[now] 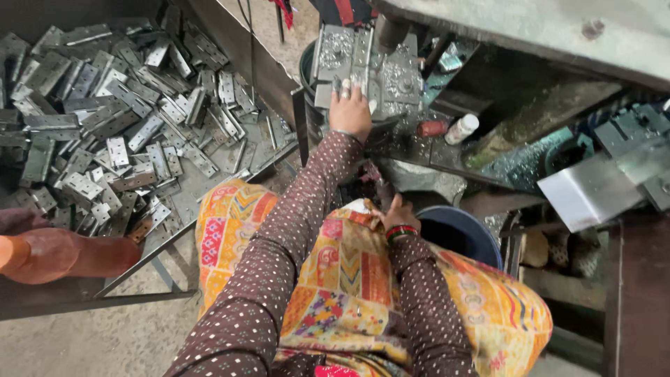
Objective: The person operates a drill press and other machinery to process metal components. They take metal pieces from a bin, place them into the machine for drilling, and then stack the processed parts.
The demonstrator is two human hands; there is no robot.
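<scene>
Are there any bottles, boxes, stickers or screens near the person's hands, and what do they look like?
White bottle: lying tilted on the dirty machine bed to the right of the left hand, a small white cylinder; any label is too small to tell.
Red container: just left of the white bottle, a small reddish cylinder lying on its side.
Blue bucket: beside the right hand, round with a blue rim.
No signs or screens show.
</scene>
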